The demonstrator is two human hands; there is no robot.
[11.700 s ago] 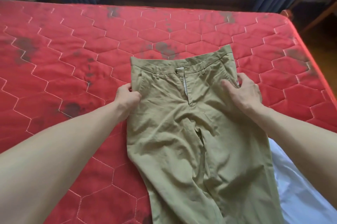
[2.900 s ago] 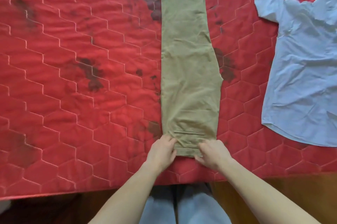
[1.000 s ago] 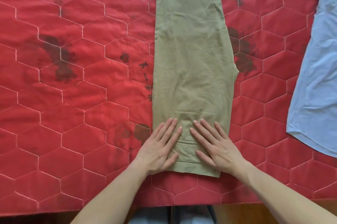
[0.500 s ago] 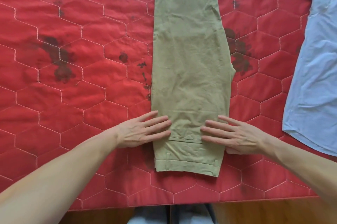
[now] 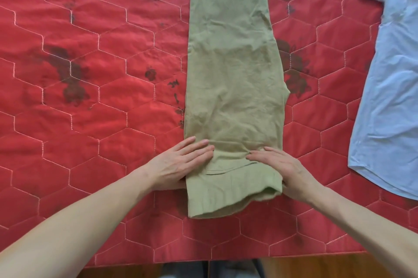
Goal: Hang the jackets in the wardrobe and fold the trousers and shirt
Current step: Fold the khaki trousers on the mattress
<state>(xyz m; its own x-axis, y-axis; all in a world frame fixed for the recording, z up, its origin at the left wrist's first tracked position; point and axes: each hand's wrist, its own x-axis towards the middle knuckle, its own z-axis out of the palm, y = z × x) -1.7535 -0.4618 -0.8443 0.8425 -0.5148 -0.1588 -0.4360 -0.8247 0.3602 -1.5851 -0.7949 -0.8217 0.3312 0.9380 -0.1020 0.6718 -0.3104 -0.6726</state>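
Trousers (image 5: pixel 235 87) under both hands; shirt (image 5: pixel 389 105) right, apart.

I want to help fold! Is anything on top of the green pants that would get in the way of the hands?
Nothing visible does. Both the left hand and right hand rest directly on the olive-green cotton trousers, which lie bare on the red quilted mattress. The pale blue shirt lies apart, to the right.

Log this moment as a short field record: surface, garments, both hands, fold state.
surface: red quilted mattress
trousers: khaki trousers, folded lengthwise into one strip, waist end nearest the person
shirt: light blue shirt, spread flat to the right, apart from the trousers
left hand: left hand at the strip's left edge
right hand: right hand at its right edge
fold state: near end lifting off the mattress
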